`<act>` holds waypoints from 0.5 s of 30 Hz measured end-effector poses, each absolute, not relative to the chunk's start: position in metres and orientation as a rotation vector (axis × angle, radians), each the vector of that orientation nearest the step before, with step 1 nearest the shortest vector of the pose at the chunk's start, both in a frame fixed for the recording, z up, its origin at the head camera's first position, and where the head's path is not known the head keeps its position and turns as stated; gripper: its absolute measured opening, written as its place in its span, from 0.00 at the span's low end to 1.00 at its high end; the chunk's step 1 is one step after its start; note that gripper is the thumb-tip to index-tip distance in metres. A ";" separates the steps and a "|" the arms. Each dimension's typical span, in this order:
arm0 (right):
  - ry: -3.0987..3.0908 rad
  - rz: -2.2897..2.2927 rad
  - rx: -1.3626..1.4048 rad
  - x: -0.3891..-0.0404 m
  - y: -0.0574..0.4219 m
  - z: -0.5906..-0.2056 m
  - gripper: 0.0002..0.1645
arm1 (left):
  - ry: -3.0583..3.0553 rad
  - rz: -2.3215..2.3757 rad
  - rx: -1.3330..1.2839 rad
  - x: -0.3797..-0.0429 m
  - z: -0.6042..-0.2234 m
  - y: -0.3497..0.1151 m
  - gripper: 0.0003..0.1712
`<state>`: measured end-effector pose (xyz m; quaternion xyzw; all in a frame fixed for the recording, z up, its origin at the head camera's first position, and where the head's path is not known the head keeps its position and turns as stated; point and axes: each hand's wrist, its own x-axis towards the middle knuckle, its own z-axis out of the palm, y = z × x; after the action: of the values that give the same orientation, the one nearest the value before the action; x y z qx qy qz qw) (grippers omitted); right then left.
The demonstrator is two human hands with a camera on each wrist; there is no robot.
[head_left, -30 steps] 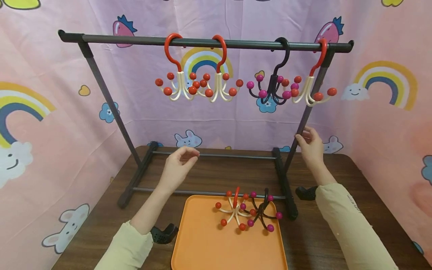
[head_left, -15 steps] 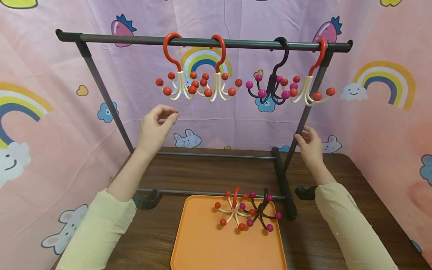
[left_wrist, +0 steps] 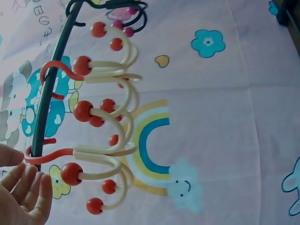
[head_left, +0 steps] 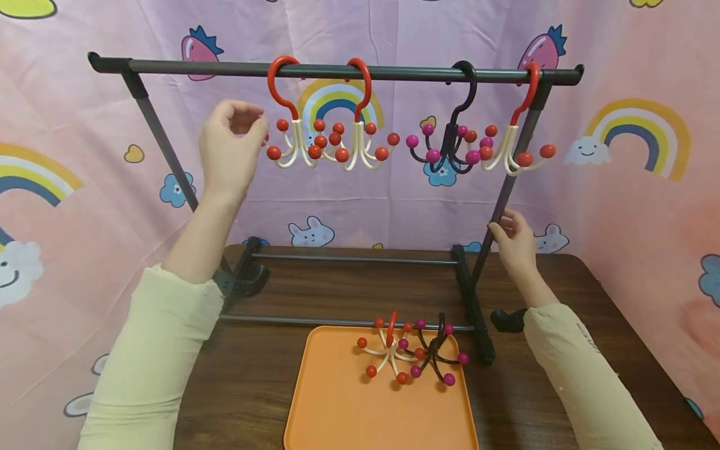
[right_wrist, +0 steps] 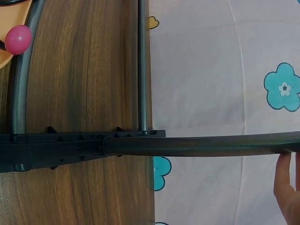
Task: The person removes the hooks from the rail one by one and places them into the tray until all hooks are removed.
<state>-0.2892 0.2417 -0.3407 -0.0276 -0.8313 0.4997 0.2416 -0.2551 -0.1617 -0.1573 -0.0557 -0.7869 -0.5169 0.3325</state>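
Head: four hangers (head_left: 358, 132) hang on the bar (head_left: 405, 74), right of my empty, loosely curved left hand (head_left: 229, 149); below it a cream hanger (head_left: 390, 336) and a black hanger (head_left: 434, 349) lie unhung on the tray (head_left: 337, 406). Left wrist: the end hanger (left_wrist: 89, 153) is just beside my fingers (left_wrist: 29, 191). Right wrist: my right hand (right_wrist: 288, 194) grips the post (right_wrist: 201, 146).

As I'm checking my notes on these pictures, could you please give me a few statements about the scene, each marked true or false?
Four hooks hang on the top bar. True.
All hanging hooks are black. False: three are red and cream.
The right hand touches the right upright. True.
Two hooks sit on the orange tray. True.
Both hands rest on the tray. False: the left hand is near the leftmost hook.
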 end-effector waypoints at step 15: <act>-2.279 1.384 -0.062 -0.290 0.243 -0.341 0.21 | -2.122 -1.383 -0.155 -0.292 -0.125 -0.157 0.15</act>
<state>-0.2898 0.2433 -0.3408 -0.0225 -0.8307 0.5043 0.2349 -0.2921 -0.1566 -0.1254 -0.0584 -0.7983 -0.5205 0.2974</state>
